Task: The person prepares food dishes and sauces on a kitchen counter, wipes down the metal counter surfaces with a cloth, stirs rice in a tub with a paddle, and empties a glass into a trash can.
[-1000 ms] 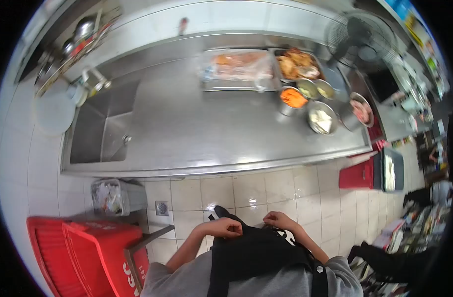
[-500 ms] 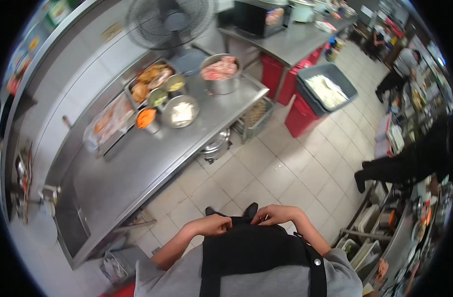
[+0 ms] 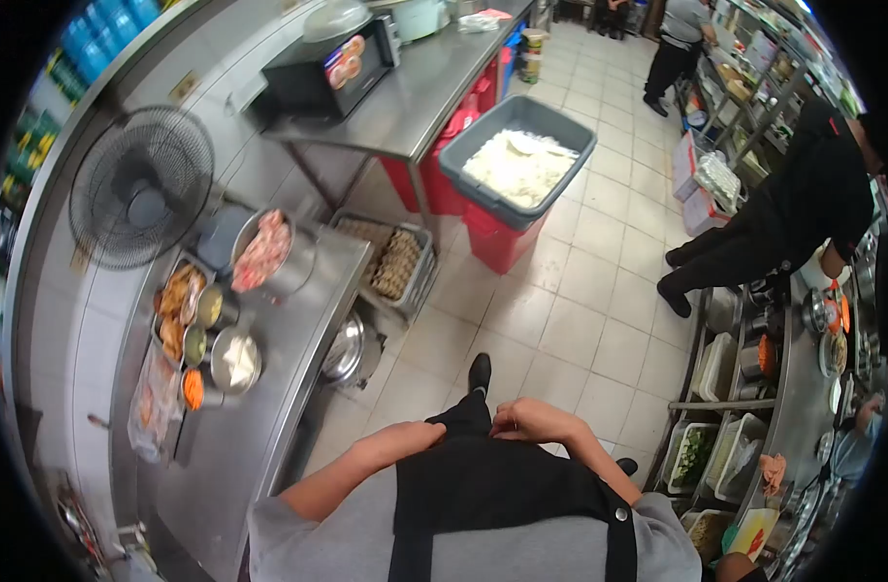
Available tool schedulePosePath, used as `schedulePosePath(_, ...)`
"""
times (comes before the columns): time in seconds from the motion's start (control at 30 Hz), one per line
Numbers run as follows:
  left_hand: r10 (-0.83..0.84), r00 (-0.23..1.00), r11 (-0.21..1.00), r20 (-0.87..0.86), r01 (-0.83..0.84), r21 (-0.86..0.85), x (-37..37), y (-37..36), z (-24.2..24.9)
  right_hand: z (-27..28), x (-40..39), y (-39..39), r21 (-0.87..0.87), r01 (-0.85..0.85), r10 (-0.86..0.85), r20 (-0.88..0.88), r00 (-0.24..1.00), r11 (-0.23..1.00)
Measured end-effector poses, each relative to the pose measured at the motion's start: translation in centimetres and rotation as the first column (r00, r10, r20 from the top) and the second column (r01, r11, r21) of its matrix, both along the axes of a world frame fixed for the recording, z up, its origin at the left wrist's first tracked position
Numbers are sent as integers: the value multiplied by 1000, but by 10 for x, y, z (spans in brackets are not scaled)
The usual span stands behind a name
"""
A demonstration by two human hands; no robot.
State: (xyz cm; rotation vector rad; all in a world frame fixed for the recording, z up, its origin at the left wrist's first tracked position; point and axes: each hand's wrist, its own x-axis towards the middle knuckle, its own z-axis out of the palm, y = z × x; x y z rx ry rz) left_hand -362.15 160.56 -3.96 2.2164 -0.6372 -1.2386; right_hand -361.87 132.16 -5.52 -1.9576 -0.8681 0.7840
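My left hand [image 3: 415, 439] is closed at the left edge of the black apron [image 3: 512, 485] I wear, its fingertips partly hidden against the cloth. On the other side, my right hand [image 3: 533, 422] has curled fingers gripping the apron near waist height. Below my hands, one black shoe [image 3: 480, 372] is stepped forward on the tiles, and the other shoe [image 3: 626, 467] shows at the right.
Left, a steel counter [image 3: 298, 388] carries a pot of raw meat [image 3: 269, 254] and several food containers. Ahead, a grey tub of white shreds [image 3: 518, 160] rests on a red bin [image 3: 502, 238]. A co-worker in black [image 3: 783, 204] stands by the right-hand shelves.
My view has turned right and moved forward, so the counter and fan shift left and the grey tub looks nearer. My feet are now in stride. Both hands stay at the apron.
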Motion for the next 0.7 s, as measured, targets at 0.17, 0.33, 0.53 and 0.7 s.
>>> schedulePosePath(0.17, 94, 983, 954, -158, -44, 295, 102, -60, 30, 12, 77, -50, -39, 155, -156, -50, 986, 987)
schedulePosePath(0.33, -419, 893, 896, -165, 436, 84, 217, -102, 19, 14, 136, -115, -36, 290, -292, -172, 941, 956)
schedulePosePath(0.53, -381, 921, 923, 79, 384, -30, 370, -216, -13, -48, 190, -220, -110, 740, -729, -314, 608, 664)
schedulePosePath(0.7, -51, 708, 999, 704, 32, 40, 425, -302, -123, -82, 294, -321, -246, 720, -760, -182, 624, 649)
